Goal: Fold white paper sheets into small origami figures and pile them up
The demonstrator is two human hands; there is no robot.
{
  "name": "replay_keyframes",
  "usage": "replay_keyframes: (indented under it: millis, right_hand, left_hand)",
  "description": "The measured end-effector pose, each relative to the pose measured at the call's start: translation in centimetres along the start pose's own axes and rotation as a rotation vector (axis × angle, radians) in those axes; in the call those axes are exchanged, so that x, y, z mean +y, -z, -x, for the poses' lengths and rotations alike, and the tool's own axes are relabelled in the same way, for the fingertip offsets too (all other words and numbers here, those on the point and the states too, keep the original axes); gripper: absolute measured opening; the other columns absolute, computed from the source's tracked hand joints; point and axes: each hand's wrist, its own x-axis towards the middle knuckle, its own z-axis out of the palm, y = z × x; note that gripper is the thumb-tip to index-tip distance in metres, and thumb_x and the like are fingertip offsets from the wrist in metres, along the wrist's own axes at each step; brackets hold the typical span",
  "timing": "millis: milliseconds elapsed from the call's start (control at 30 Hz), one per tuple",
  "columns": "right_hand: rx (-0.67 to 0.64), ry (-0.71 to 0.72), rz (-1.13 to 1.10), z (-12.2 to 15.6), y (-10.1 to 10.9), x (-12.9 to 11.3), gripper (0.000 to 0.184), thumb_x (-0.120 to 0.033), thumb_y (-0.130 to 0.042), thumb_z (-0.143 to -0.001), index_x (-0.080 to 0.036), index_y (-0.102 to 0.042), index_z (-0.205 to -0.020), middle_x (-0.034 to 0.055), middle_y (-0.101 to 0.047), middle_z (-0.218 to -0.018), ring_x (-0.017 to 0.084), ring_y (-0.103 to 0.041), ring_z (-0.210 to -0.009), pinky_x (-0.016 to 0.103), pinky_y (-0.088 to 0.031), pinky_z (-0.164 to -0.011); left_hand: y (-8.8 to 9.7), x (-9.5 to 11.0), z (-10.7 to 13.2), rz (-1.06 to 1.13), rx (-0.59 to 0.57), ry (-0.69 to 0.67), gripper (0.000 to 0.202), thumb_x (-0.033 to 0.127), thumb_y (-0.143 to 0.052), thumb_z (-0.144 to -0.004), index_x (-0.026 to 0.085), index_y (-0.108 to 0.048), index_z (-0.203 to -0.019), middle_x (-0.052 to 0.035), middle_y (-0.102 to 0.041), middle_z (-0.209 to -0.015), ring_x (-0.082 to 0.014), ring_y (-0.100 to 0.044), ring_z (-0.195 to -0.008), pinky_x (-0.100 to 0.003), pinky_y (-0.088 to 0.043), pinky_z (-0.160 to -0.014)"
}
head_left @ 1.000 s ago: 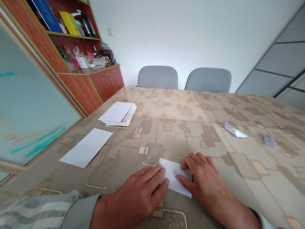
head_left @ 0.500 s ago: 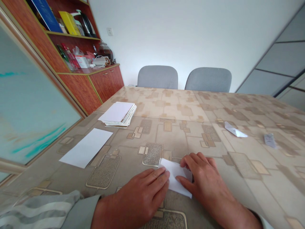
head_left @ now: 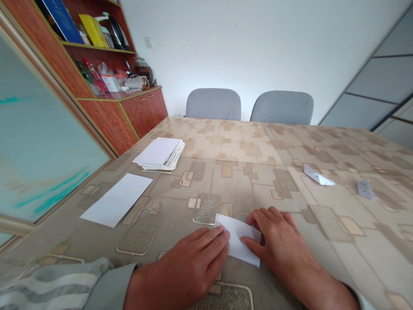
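Observation:
A small white piece of paper (head_left: 240,242), seemingly folded, lies on the table in front of me. My left hand (head_left: 193,258) holds its left end down, fingers close together and the thumb hidden. At the opposite end, my right hand (head_left: 274,237) grips the right edge between a bent thumb and curled fingers. Part of the paper under both hands is out of sight.
To the left lies a flat white sheet (head_left: 118,200), with a stack of paper (head_left: 159,153) behind it. A folded white paper (head_left: 318,175) and a small greyish piece (head_left: 365,189) rest at right. Two grey chairs (head_left: 213,103) stand beyond the patterned table (head_left: 235,142).
My right hand has shifted slightly to the right along the paper's edge. My left hand and the other papers have stayed in place.

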Motion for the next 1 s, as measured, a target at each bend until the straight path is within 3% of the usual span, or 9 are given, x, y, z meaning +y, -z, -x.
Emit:
replay_keyframes:
  millis: [133, 300, 700, 1000]
  right_hand:
    - [-0.068, -0.021, -0.045, -0.1, 0.2, -0.3, 0.017, -0.018, -0.078, -0.072, -0.021, -0.061, -0.072, -0.0018, -0.065, -0.071, 0.022, -0.060, -0.072, 0.037, -0.034, -0.071]
    - [0.004, 0.039, 0.006, 0.1, 0.7, -0.3, 0.020, -0.015, -0.080, -0.069, -0.024, -0.065, -0.079, -0.0023, -0.067, -0.073, 0.022, -0.061, -0.074, 0.037, -0.035, -0.073]
    - [0.115, 0.207, 0.165, 0.0, 1.3, -0.7, 0.022, -0.017, -0.082, -0.068, -0.022, -0.061, -0.063, -0.0013, -0.063, -0.066, 0.022, -0.054, -0.069, 0.035, -0.031, -0.066]
    - [-0.116, 0.050, -0.028, -0.5, -0.2, -0.2, 0.011, -0.020, -0.069, -0.085, -0.020, -0.064, -0.075, 0.0018, -0.066, -0.075, 0.023, -0.059, -0.078, 0.036, -0.038, -0.073]
  left_hand:
    - [0.1, 0.1, -0.1, 0.001, -0.002, 0.012, 0.030, 0.016, -0.039, -0.101, 0.009, -0.063, -0.117, -0.0111, -0.064, -0.124, -0.0228, -0.056, -0.118, -0.035, -0.046, -0.102]
    - [0.1, 0.1, -0.1, -0.010, 0.002, 0.012, 0.030, 0.016, -0.039, -0.101, 0.009, -0.064, -0.115, -0.0109, -0.064, -0.124, -0.0232, -0.056, -0.118, -0.035, -0.047, -0.101]
    - [0.1, 0.1, -0.2, -0.018, 0.013, 0.005, 0.032, 0.015, -0.035, -0.102, 0.009, -0.064, -0.114, -0.0108, -0.065, -0.122, -0.0229, -0.057, -0.116, -0.034, -0.048, -0.097]
    - [0.2, 0.0, 0.0, -0.018, 0.001, -0.006, 0.035, 0.014, -0.031, -0.102, 0.009, -0.063, -0.115, -0.0126, -0.065, -0.121, -0.0243, -0.059, -0.114, -0.036, -0.048, -0.097]
